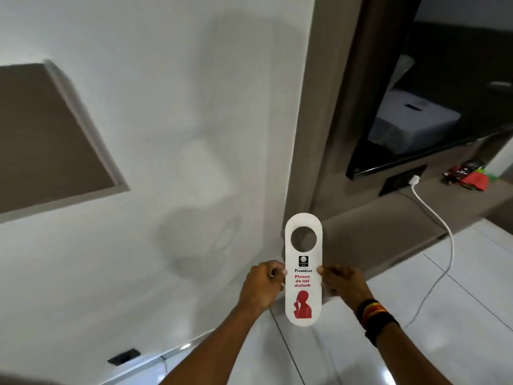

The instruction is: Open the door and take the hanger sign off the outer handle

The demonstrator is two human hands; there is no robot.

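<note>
A white hanger sign (303, 262) with a round hole near its top, red "Please do not disturb" lettering and a red figure is held upright in front of me. My left hand (262, 287) pinches its left edge and my right hand (344, 283) pinches its right edge, at about the middle of the card. The right wrist wears dark striped bands. No door or door handle is in view.
A white wall (166, 134) fills the left, with a brown recessed panel (47, 140). To the right stand a dark TV (433, 79), a grey-brown shelf (383, 223), a white plug and cable (444, 226), red items (469, 176) and white floor tiles (416, 315).
</note>
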